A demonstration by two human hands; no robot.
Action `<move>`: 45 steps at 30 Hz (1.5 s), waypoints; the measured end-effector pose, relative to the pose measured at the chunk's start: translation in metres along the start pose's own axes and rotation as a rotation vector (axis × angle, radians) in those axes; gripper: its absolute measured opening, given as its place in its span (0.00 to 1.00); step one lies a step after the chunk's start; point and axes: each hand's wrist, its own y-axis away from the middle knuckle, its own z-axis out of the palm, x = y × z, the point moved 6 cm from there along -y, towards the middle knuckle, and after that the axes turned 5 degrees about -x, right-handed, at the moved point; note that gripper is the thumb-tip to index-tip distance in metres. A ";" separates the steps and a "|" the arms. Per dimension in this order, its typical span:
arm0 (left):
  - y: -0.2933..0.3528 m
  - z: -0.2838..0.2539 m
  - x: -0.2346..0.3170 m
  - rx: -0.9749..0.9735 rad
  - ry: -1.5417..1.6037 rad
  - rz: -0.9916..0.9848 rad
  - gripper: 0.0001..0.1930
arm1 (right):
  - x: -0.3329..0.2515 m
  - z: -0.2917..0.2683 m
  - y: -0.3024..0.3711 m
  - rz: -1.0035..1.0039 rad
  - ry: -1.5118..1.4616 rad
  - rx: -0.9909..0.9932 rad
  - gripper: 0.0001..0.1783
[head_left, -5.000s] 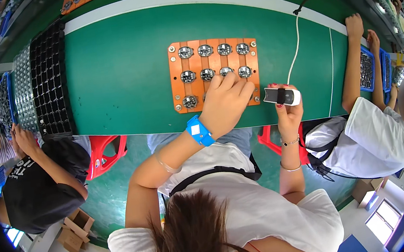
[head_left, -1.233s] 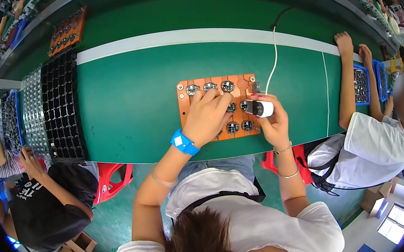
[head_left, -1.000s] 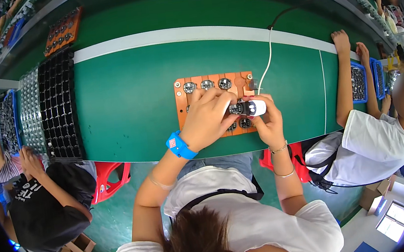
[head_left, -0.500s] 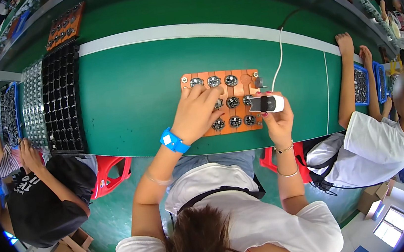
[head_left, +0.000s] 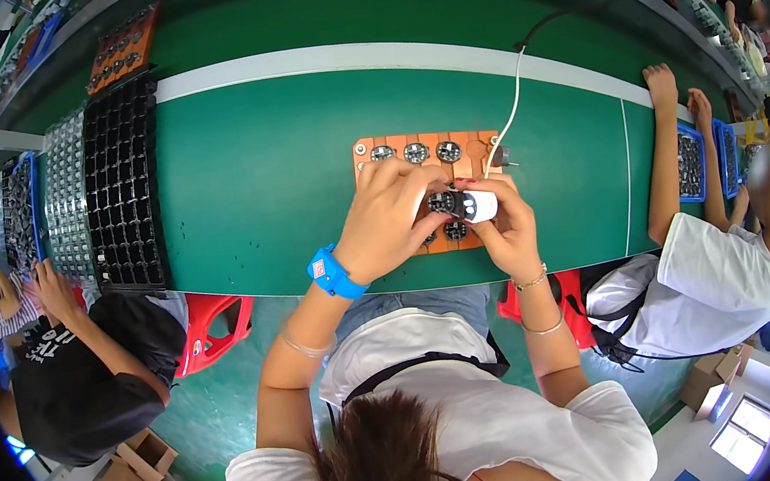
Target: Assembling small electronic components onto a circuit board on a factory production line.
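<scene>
R hand (head_left: pixel 510 228) clamped on b/w unit (head_left: pixel 480 206), now nearer L hand (head_left: pixel 381 222) (grip unclear); orange board (head_left: pixel 433 161) on green table (head_left: pixel 252 161), red stools (head_left: pixel 576 316) by.

Your green table (head_left: pixel 245 180), a flat orange board (head_left: pixel 467 166) under your left hand (head_left: pixel 388 221) and right hand (head_left: pixel 509 226), a black tray (head_left: pixel 123 190) with little pockets well left of your left hand, a shiny tray (head_left: pixel 67 196) just past it, blue bins (head_left: pixel 691 165) right of your right hand

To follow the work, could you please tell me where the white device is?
In the head view, just right of centre, the white device is in the right hand, over the orange board, with the left hand close on its left.
</scene>
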 end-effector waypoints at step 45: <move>-0.013 -0.021 -0.063 -0.064 -0.190 -0.056 0.25 | 0.003 0.000 -0.035 0.028 -0.106 0.101 0.20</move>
